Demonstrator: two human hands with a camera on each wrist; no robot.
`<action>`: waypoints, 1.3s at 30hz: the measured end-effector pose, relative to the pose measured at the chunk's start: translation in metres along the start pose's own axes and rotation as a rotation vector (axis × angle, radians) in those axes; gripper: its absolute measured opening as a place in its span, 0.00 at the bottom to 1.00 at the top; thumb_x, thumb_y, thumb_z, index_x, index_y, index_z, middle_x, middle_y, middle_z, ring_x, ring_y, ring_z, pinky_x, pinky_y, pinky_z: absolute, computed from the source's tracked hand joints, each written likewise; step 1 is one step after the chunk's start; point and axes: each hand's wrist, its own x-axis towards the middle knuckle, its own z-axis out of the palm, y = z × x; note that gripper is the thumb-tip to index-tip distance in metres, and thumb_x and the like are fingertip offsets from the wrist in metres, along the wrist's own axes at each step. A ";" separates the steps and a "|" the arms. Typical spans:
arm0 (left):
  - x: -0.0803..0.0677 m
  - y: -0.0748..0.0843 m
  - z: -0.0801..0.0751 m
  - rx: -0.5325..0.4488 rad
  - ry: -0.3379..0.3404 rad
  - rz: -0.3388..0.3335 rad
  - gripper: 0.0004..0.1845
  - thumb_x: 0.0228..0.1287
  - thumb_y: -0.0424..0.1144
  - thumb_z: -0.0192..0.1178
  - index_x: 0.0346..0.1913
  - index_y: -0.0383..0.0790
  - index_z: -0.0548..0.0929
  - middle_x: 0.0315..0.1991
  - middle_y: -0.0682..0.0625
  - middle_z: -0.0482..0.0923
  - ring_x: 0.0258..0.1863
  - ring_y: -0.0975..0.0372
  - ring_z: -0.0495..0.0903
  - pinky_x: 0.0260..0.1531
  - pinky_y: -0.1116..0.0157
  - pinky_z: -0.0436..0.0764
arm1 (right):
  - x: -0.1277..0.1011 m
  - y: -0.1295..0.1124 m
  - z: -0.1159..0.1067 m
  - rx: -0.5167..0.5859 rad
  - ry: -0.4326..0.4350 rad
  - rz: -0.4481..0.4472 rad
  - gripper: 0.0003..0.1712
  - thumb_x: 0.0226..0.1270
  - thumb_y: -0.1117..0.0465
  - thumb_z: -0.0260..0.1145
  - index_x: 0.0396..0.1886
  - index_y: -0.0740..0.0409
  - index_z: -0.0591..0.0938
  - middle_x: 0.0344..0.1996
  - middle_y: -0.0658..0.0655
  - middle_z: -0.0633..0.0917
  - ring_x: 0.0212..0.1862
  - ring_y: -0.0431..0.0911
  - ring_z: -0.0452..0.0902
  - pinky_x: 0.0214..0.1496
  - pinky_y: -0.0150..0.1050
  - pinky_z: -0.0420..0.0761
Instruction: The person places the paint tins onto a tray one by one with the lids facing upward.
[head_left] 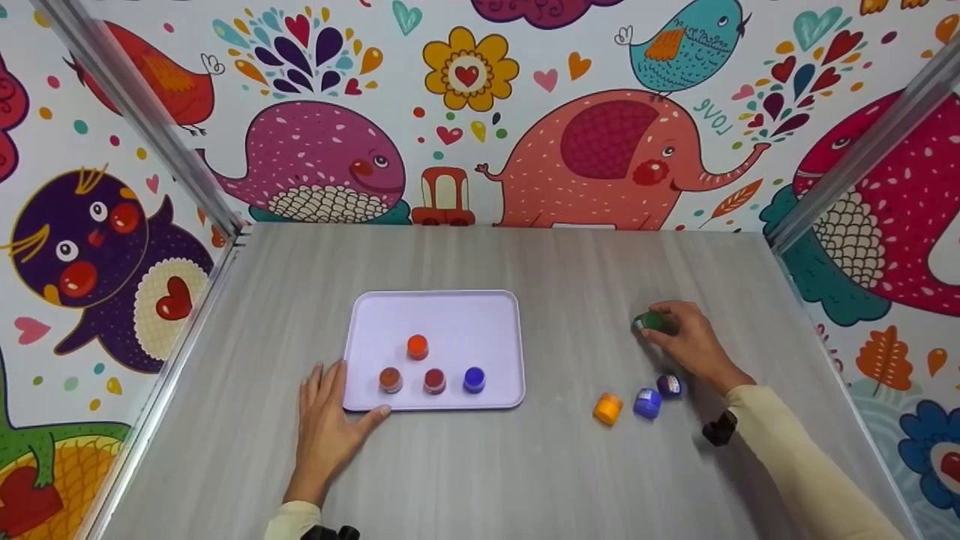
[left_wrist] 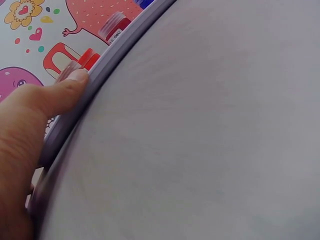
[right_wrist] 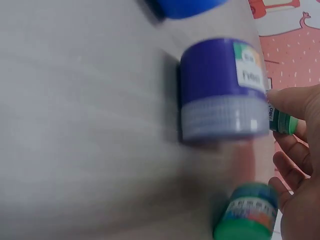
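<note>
Green-lidded paint pot (head_left: 649,322), small, pinched by right hand (head_left: 694,343) fingers

A tray (head_left: 435,307) lies on the surface (head_left: 480,465), left of centre, with four paint pots (head_left: 433,380) in it: three in a row along its near side, one behind them. The left hand (head_left: 328,420) rests flat at the tray's near left corner. Well to the right, three more pots (head_left: 647,403) lie in a row on the surface, and behind them the right hand (head_left: 694,341) holds another pot (head_left: 649,322).

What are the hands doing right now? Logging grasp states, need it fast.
Left hand: open, flat on the table, thumb against the tray edge.
Right hand: fingers curled round a green paint pot.
</note>
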 end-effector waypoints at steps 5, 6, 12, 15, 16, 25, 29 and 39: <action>0.001 0.000 0.000 0.006 -0.005 -0.006 0.62 0.61 0.65 0.78 0.86 0.30 0.61 0.84 0.32 0.60 0.87 0.33 0.44 0.85 0.36 0.35 | 0.003 -0.008 0.010 -0.029 0.003 -0.047 0.25 0.75 0.63 0.77 0.66 0.67 0.82 0.62 0.69 0.80 0.61 0.60 0.75 0.68 0.57 0.78; 0.001 0.000 0.000 0.007 -0.005 -0.006 0.62 0.61 0.65 0.78 0.86 0.30 0.61 0.84 0.32 0.60 0.87 0.33 0.44 0.85 0.36 0.36 | 0.004 -0.010 0.011 -0.032 0.001 -0.059 0.25 0.75 0.64 0.77 0.66 0.67 0.82 0.62 0.68 0.80 0.61 0.60 0.76 0.68 0.55 0.78; 0.001 0.000 0.000 0.001 0.005 0.002 0.62 0.61 0.65 0.78 0.85 0.31 0.62 0.84 0.32 0.61 0.87 0.33 0.45 0.85 0.35 0.37 | 0.010 -0.020 0.019 -0.038 -0.035 -0.109 0.26 0.74 0.65 0.77 0.67 0.67 0.83 0.61 0.65 0.82 0.62 0.58 0.76 0.68 0.54 0.78; 0.001 0.000 0.000 0.002 0.018 0.020 0.62 0.61 0.66 0.78 0.85 0.30 0.62 0.83 0.32 0.62 0.86 0.33 0.46 0.85 0.34 0.39 | 0.013 -0.023 0.025 -0.042 -0.036 -0.138 0.25 0.72 0.66 0.78 0.65 0.67 0.84 0.59 0.64 0.84 0.62 0.58 0.76 0.69 0.57 0.77; 0.001 0.000 0.001 0.004 0.022 0.024 0.62 0.60 0.65 0.78 0.85 0.30 0.62 0.83 0.32 0.63 0.86 0.33 0.46 0.84 0.34 0.40 | 0.015 -0.024 0.026 -0.042 -0.035 -0.150 0.25 0.72 0.66 0.79 0.65 0.67 0.85 0.59 0.64 0.84 0.62 0.58 0.75 0.69 0.58 0.77; 0.000 0.000 0.000 0.011 0.009 0.020 0.64 0.60 0.67 0.77 0.86 0.31 0.60 0.84 0.31 0.59 0.86 0.33 0.44 0.85 0.35 0.38 | 0.021 -0.039 0.041 -0.017 -0.103 -0.166 0.24 0.73 0.64 0.78 0.65 0.66 0.85 0.59 0.63 0.84 0.61 0.57 0.76 0.70 0.59 0.77; 0.002 0.000 0.001 0.027 -0.007 0.015 0.66 0.59 0.69 0.76 0.87 0.31 0.57 0.86 0.31 0.55 0.87 0.34 0.43 0.85 0.36 0.36 | 0.022 -0.046 0.045 0.000 -0.134 -0.159 0.24 0.74 0.64 0.77 0.66 0.65 0.85 0.60 0.61 0.83 0.62 0.56 0.75 0.72 0.60 0.77; 0.001 0.001 0.000 0.038 -0.038 -0.017 0.66 0.62 0.70 0.74 0.88 0.31 0.54 0.87 0.31 0.51 0.88 0.34 0.40 0.85 0.37 0.32 | 0.026 -0.059 0.055 0.018 -0.167 -0.174 0.25 0.75 0.62 0.77 0.68 0.63 0.84 0.61 0.59 0.83 0.64 0.56 0.73 0.75 0.61 0.76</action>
